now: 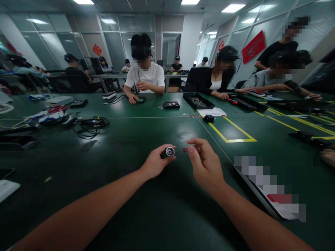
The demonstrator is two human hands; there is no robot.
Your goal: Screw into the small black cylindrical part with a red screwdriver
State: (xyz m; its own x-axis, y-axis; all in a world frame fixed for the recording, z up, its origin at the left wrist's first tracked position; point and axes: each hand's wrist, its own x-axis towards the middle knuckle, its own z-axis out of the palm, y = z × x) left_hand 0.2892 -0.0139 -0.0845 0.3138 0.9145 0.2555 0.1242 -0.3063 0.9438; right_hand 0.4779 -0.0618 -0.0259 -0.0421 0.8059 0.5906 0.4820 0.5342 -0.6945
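Gripping a short dark cylinder (170, 151) between thumb and fingers, the left hand (155, 162) holds it above the green worktop (125, 212), silvery round end facing back toward its owner. The right hand (206, 164) pinches a slim tool (185, 150) by its reddish part — the thin shaft reaches the cylinder's rim, though from here I can't tell whether they touch. Black cables (92, 126) lie tangled farther left; opposite us — someone in a white shirt (156, 76), head bent.
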